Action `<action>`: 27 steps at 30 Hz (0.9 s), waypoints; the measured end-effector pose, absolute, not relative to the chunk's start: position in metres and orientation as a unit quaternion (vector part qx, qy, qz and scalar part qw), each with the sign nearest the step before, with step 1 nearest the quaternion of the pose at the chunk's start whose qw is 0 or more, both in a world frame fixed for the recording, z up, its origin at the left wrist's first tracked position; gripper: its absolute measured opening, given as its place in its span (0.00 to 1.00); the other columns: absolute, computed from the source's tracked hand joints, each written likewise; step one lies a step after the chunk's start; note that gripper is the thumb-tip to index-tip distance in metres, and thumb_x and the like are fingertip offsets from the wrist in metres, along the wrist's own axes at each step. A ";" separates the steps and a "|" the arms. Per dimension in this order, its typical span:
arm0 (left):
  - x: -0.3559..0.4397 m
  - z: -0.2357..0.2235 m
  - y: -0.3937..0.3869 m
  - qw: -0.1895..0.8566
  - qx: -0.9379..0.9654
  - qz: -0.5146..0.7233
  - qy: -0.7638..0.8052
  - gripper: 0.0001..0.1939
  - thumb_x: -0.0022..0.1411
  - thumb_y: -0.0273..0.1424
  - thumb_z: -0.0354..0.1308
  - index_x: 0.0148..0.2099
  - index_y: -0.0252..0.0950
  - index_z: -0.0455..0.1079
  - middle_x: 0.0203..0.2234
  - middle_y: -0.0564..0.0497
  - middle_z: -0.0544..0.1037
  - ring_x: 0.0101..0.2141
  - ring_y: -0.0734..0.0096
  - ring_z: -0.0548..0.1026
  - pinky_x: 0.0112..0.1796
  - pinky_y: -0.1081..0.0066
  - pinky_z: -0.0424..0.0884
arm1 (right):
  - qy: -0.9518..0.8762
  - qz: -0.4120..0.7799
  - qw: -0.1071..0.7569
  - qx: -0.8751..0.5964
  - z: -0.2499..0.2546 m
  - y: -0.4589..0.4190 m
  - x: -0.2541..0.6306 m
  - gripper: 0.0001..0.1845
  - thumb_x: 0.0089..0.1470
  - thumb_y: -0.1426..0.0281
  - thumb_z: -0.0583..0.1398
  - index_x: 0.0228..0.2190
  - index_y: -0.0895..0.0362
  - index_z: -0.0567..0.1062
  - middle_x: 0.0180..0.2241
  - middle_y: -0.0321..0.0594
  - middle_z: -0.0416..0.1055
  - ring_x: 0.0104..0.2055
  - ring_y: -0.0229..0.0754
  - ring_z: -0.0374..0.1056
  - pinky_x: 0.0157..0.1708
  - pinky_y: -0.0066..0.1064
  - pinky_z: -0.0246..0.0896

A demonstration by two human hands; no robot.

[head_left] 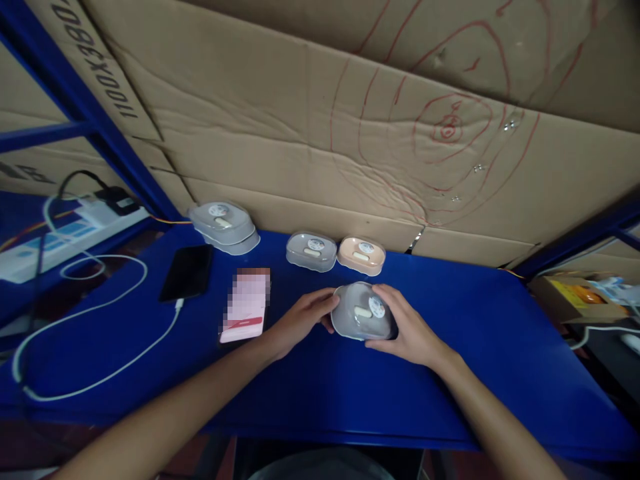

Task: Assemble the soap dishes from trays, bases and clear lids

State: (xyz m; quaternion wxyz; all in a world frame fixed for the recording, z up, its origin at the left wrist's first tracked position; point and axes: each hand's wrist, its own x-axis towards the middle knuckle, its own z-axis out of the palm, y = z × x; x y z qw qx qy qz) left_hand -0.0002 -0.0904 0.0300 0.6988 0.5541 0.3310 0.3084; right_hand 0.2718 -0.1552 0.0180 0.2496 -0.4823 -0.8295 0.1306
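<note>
Between my two hands is a grey plastic box (354, 319) with a clear lid, a round white sticker and a pale oblong piece on top. My left hand (305, 319) grips its left end, thumb on the near rim. On the right side my right hand (407, 327) wraps round it, thumb below and fingers over the top edge. Just behind stand a similar grey box (300, 253) and a peach-coloured box (373, 265), side by side. Farther left, more grey boxes (233, 233) are stacked against the cardboard.
A lit phone (245, 310) and a dark phone (186, 273) with a white cable (145, 363) lie on the blue table (320, 400). At left is a power strip (95, 233). Cardboard (250, 120) with red rings closes off the back. A small carton (575, 300) sits at right.
</note>
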 end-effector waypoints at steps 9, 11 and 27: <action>-0.018 0.030 -0.066 0.345 0.772 0.347 0.407 0.16 0.71 0.43 0.56 0.51 0.40 0.76 0.49 0.45 0.80 0.48 0.55 0.79 0.51 0.56 0.74 | -0.830 0.147 0.214 -0.494 0.030 -0.164 0.271 0.59 0.52 0.51 0.73 0.73 0.46 0.49 0.69 0.53 0.59 0.70 0.61 0.59 0.67 0.54 0.60; -0.026 0.031 -0.057 0.168 0.826 0.326 0.428 0.18 0.73 0.40 0.53 0.59 0.40 0.73 0.56 0.41 0.78 0.55 0.49 0.77 0.58 0.49 0.70 | -0.828 0.150 0.191 -0.506 0.032 -0.163 0.279 0.58 0.52 0.51 0.73 0.73 0.45 0.51 0.69 0.53 0.59 0.70 0.61 0.59 0.67 0.54 0.60; -0.041 0.057 -0.039 0.076 0.930 0.137 0.333 0.23 0.65 0.35 0.68 0.61 0.48 0.73 0.56 0.45 0.73 0.61 0.49 0.70 0.68 0.33 0.42 | -0.707 -0.001 0.115 -0.697 0.012 -0.132 0.387 0.49 0.60 0.55 0.66 0.74 0.45 0.50 0.77 0.58 0.38 0.77 0.70 0.42 0.67 0.71 0.44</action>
